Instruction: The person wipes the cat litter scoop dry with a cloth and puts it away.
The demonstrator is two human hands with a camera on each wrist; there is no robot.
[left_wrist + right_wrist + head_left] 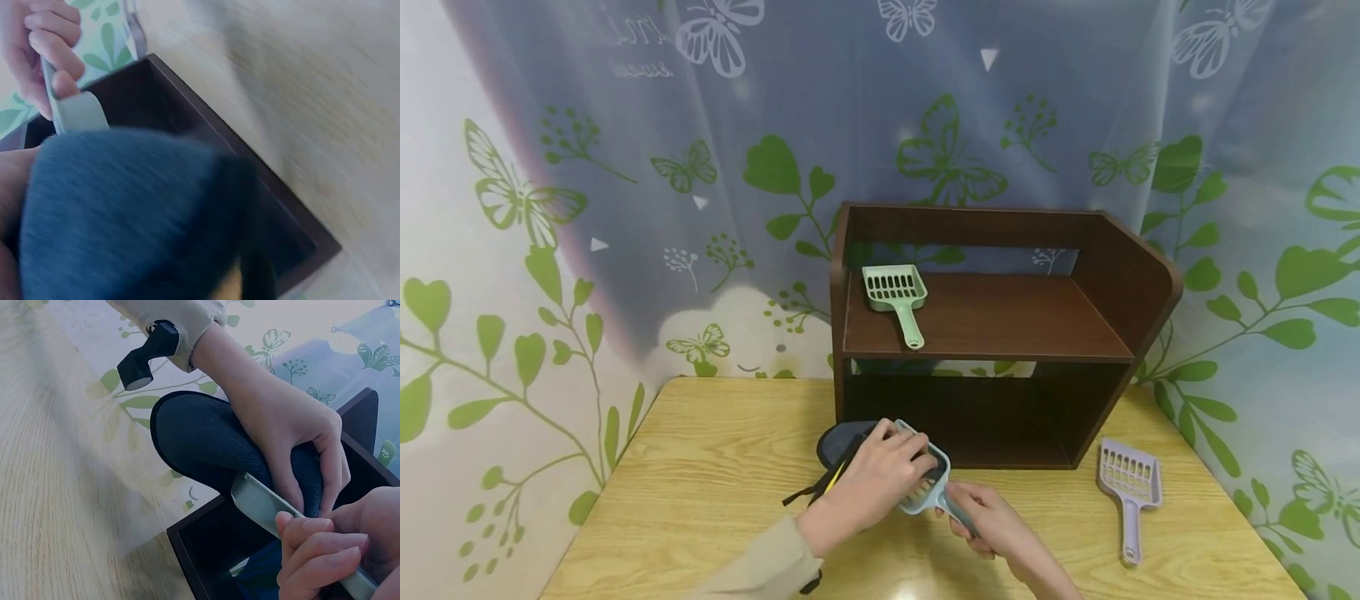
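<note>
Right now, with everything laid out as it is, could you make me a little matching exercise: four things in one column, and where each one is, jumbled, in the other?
Things:
1. green scoop
2. dark cloth item
3. purple scoop
4. blue scoop

Places:
A. held by its handle in the right hand
B. on the table, to the right of the shelf unit
C. on the upper board of the shelf unit
D. gripped by the left hand

Right pairs: 1-C, 2-D, 3-B, 4-A
</note>
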